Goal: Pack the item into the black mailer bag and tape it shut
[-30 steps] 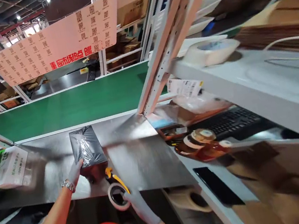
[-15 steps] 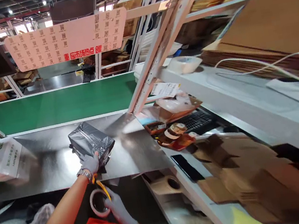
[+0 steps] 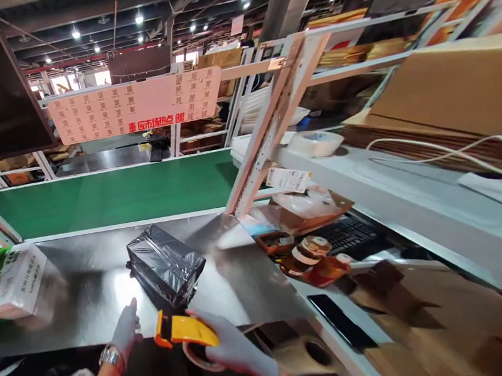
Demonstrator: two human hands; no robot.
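The person seems to be partway through taping up a black pack (image 3: 165, 262). It lies at a slant on the shiny bench (image 3: 252, 286), in front of the body and to the right of a green and white box (image 3: 22, 281). The right hand (image 3: 238, 347) is wrapped around a yellow tape gun (image 3: 192, 331), just by the near end of the pack. The left hand (image 3: 125, 333) is empty, fingers loose, close to the pack but not on it. More taping would call for the left hand to keep the pack still while the gun presses tape down flat. The pack looks boxy and glossy, with lots of creases and a few ragged bits at its edges.
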